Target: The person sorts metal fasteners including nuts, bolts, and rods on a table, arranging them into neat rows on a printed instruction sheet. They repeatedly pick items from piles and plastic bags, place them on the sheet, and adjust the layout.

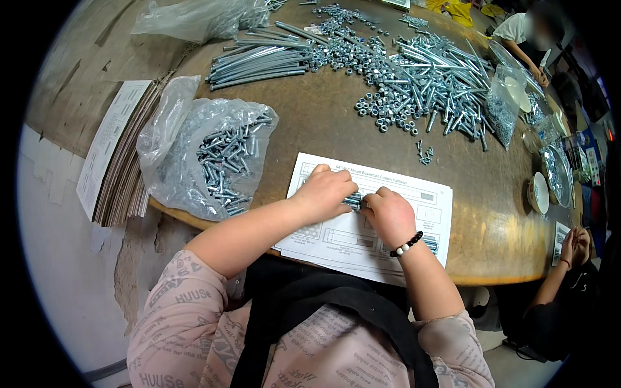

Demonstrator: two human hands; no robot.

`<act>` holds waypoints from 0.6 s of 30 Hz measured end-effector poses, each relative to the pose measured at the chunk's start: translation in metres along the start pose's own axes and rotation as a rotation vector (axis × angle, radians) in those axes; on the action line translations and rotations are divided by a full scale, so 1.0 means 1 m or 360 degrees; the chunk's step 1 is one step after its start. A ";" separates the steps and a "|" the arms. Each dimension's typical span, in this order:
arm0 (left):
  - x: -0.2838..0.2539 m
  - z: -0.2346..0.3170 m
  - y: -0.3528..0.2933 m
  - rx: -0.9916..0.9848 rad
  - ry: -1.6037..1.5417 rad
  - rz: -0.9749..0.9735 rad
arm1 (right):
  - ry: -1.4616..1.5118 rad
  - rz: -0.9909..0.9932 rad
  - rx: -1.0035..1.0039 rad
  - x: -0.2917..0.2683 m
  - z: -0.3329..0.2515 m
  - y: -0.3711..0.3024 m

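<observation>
Both hands are meeting above the printed sheet (362, 247), which is lying at the near edge of the brown table (310, 126). The right hand (392, 215) is pinching a few silver metal pieces (353, 202) between its fingertips, near the middle of the sheet. The left hand (325, 194) is curling over the sheet's left half, its fingertips touching the left end of these pieces; I cannot tell whether they are gripping or only steadying. The metal pieces are lying between the 2 hands, their middle showing in the narrow gap and their right end disappearing under the right fingers. Another silver part (430, 243) is resting on the sheet's right side, partly hidden by the right wrist, which is wearing a black-and-white beaded bracelet (407, 244). Left of the sheet, a clear plastic bag (173, 158) is holding short bolts (223, 161), and farther left a paper stack (119, 145) is standing. Just beyond the sheet's far right corner, a few small screws (425, 153) are lying; farther beyond, nuts (381, 111), bigger bolts (446, 77) and long rods (259, 63) are spreading in heaps. Well right of the sheet, a bowl (538, 193) is sitting near a co-worker's hands (576, 247).
</observation>
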State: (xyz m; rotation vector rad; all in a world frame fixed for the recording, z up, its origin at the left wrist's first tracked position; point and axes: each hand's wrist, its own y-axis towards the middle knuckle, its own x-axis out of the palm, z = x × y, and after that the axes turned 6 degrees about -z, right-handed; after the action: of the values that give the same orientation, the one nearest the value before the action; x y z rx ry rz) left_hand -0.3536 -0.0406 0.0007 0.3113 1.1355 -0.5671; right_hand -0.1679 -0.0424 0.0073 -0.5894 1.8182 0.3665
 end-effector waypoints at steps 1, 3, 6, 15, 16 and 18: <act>0.001 0.000 0.000 0.0001 0.0015 0.0007 | -0.0005 0.0006 -0.0017 0.000 0.001 0.000; 0.000 0.000 0.001 0.0004 0.0044 0.0006 | -0.0016 0.0017 -0.0051 0.001 0.002 0.001; -0.003 0.000 0.000 0.0013 0.0066 0.0042 | -0.0036 -0.0024 -0.0046 -0.001 0.000 0.002; -0.032 -0.033 -0.036 -0.0163 -0.0063 0.0212 | 0.0216 -0.0040 -0.0069 -0.007 -0.015 0.013; -0.033 -0.029 -0.040 -0.0207 -0.0072 0.0085 | 0.0190 -0.0105 -0.0089 -0.007 -0.019 0.016; -0.023 -0.029 -0.045 -0.0169 -0.0049 0.0102 | 0.0141 -0.0184 -0.0069 -0.002 -0.020 0.020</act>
State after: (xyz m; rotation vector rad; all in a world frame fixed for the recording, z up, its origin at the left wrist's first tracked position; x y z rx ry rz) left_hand -0.4085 -0.0571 0.0122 0.2459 1.1178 -0.4518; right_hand -0.1948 -0.0361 0.0144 -0.7480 1.8549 0.3061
